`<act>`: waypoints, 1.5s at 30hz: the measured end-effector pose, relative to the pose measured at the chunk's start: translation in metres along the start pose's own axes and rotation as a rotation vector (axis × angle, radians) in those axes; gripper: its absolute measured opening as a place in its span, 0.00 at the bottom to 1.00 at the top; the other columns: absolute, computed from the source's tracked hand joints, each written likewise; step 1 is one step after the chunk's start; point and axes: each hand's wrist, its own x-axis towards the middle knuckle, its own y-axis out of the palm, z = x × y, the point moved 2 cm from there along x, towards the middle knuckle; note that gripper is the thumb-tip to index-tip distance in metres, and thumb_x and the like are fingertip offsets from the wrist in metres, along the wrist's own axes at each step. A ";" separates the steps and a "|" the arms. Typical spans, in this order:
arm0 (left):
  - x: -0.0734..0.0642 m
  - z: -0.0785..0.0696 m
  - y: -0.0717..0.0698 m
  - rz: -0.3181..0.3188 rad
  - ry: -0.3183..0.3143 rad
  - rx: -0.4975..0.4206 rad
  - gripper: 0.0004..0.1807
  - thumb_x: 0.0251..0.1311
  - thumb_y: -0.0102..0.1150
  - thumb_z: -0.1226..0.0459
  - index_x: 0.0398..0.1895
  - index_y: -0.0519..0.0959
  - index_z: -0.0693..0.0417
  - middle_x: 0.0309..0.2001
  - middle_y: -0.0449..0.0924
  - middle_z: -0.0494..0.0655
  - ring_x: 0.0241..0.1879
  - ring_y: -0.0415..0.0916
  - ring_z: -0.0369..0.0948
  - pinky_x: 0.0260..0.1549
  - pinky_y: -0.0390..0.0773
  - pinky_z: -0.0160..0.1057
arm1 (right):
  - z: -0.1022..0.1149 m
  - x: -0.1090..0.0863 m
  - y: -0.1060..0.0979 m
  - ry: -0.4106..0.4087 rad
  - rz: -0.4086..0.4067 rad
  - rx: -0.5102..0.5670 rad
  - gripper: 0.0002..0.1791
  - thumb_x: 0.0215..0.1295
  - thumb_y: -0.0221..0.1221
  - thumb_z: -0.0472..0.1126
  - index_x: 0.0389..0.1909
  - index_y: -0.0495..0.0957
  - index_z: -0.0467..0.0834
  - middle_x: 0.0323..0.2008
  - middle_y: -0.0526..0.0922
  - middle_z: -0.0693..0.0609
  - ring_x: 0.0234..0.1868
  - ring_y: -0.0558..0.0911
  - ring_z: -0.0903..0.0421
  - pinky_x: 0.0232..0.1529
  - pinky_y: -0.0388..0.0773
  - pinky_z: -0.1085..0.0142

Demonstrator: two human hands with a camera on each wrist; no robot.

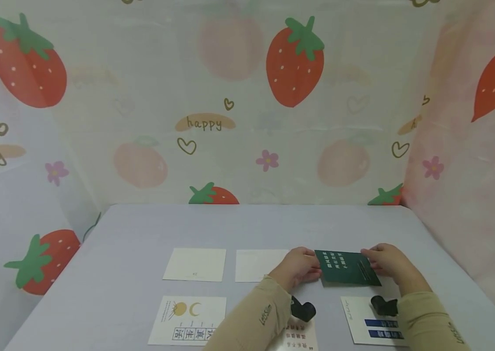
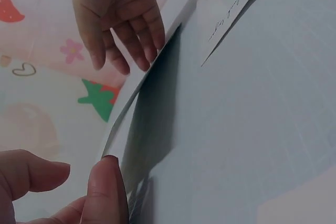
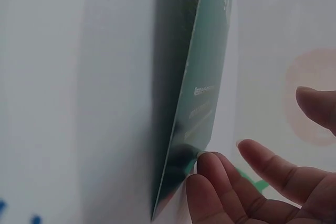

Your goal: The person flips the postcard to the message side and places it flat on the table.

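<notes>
A dark green card (image 1: 348,269) with white lettering sits between both hands, slightly tilted over the table. The left hand (image 1: 298,267) has its fingertips at the card's left edge. At the opposite edge, the right hand (image 1: 390,263) touches the card with its fingertips. In the right wrist view the green card (image 3: 197,98) stands nearly edge-on, and two right fingers (image 3: 215,182) meet its lower corner, the others spread apart from it. The left wrist view shows the left fingertips (image 2: 105,182) at the card's near end.
Two pale cards, one left (image 1: 195,265) and one partly covered by the left arm (image 1: 256,265), lie in the back row. In front are a sun-and-moon card (image 1: 186,312), a red-text card (image 1: 306,336) and a blue-barred card (image 1: 361,336). Patterned cloth (image 1: 247,122) surrounds the table.
</notes>
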 end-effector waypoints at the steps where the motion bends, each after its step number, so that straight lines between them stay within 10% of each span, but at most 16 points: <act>1: 0.000 0.000 0.000 -0.001 0.005 0.006 0.17 0.56 0.55 0.71 0.50 0.71 0.60 0.32 0.79 0.54 0.26 0.76 0.38 0.28 0.80 0.33 | 0.000 0.000 0.000 -0.003 0.001 0.006 0.30 0.66 0.50 0.52 0.52 0.65 0.26 0.40 0.74 0.36 0.39 0.76 0.48 0.40 0.78 0.59; 45: -0.005 -0.002 0.010 -0.072 0.012 0.151 0.17 0.51 0.58 0.74 0.46 0.73 0.54 0.27 0.76 0.49 0.17 0.72 0.34 0.19 0.76 0.28 | -0.011 0.006 -0.006 0.017 -0.011 -0.045 0.28 0.60 0.58 0.45 0.52 0.67 0.27 0.45 0.75 0.33 0.38 0.78 0.49 0.37 0.78 0.59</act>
